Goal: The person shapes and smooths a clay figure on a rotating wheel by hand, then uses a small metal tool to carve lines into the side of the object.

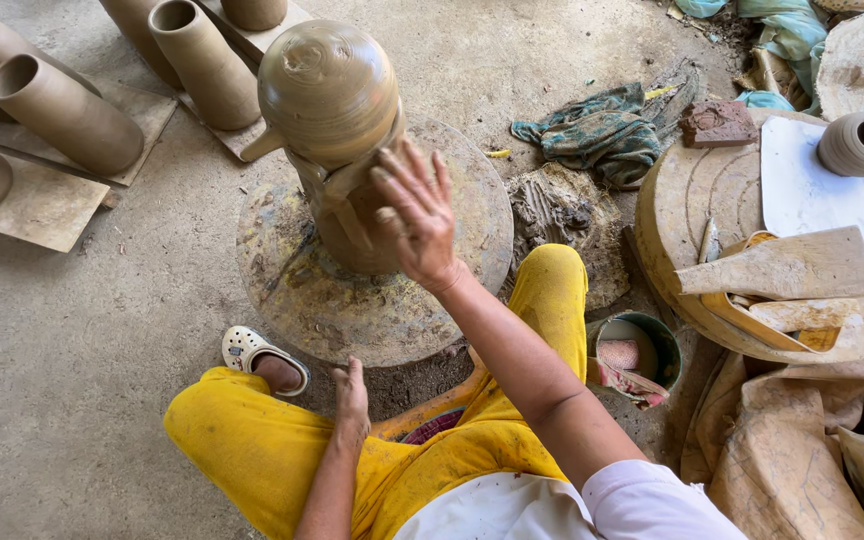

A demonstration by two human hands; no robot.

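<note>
- Your right hand [417,215]: fingers spread, palm against the tall clay vessel [337,140] on the round wheel [352,300].
- Your left hand [352,395]: fingers extended together, resting by the wheel's edge, holding nothing.

Soft, even daylight, faint shadows, sharp focus, slight wide-angle bending at edges.
</note>
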